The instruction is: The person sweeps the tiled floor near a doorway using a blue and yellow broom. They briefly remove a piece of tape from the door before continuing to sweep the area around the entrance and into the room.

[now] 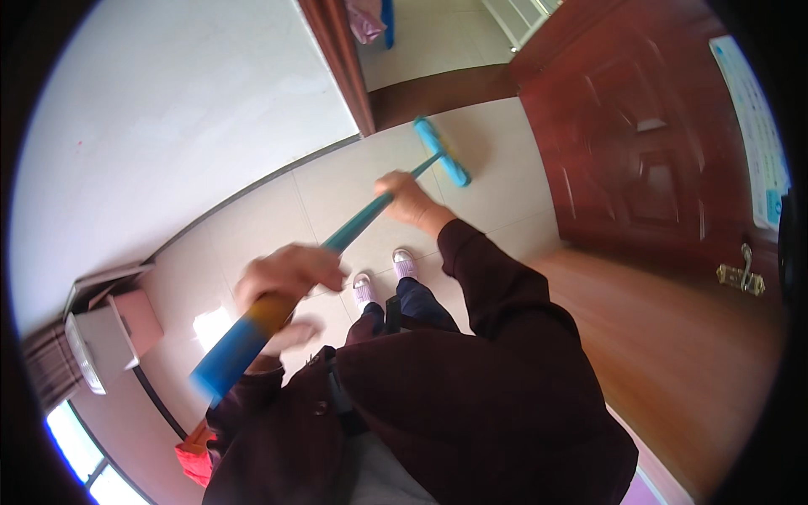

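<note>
A mop with a teal pole (360,222) slants across the view, from its blue and yellow grip end (229,355) at lower left to its light-blue head (442,152) on the floor. Near the top, my left hand (282,273) is closed around the pole by the yellow band; motion smears its fingers. Farther down the pole, my right hand (407,202) is wrapped round it. The mop head lies flat on the tiles, close to the doorway.
A dark threshold (446,94) crosses the doorway ahead. On the right is a reddish-brown door (627,151) with a metal handle (743,273). A white wall (194,101) runs along the left, with a small cabinet (105,341) beyond. My feet (406,264) stand on pale tiles (252,219).
</note>
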`<control>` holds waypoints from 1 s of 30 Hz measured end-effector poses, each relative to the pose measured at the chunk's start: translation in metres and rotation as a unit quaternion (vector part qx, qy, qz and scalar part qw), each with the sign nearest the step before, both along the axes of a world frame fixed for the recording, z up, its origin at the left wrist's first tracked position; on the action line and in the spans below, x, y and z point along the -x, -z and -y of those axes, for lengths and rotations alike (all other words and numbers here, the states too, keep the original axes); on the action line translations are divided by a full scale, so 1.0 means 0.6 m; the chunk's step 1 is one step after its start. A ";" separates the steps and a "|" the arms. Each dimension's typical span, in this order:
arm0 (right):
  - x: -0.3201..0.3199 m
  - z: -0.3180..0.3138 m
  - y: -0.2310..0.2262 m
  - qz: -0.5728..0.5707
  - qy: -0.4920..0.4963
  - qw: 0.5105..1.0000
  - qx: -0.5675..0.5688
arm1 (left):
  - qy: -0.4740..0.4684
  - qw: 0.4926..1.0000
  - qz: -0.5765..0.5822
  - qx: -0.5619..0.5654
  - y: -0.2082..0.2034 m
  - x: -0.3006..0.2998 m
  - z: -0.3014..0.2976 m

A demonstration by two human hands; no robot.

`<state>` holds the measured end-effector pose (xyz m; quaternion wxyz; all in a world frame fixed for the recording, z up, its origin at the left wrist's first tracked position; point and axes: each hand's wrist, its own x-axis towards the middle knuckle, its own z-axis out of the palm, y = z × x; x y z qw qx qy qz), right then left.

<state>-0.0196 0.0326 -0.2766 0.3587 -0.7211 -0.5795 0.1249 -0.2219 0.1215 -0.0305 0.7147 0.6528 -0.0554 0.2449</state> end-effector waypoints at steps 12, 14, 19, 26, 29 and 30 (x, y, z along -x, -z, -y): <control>0.168 -0.108 0.034 -0.103 -0.146 0.977 0.113 | -0.278 0.960 -0.036 0.015 0.009 0.121 0.018; 0.208 -0.102 -0.015 -0.129 -0.207 0.959 0.143 | -0.277 0.961 -0.007 -0.012 -0.021 0.148 0.026; 0.230 -0.042 -0.078 -0.140 -0.182 0.973 -0.026 | -0.240 0.965 0.105 0.002 -0.054 0.171 0.032; 0.175 0.179 0.021 0.003 0.061 0.993 0.104 | -0.130 0.974 -0.040 0.179 0.093 0.178 0.101; 0.154 0.263 0.087 0.001 0.087 0.984 0.158 | -0.097 0.959 -0.210 0.164 0.146 0.180 0.135; 0.158 0.291 0.100 -0.013 0.095 0.981 0.171 | -0.068 0.952 -0.251 0.159 0.154 0.184 0.143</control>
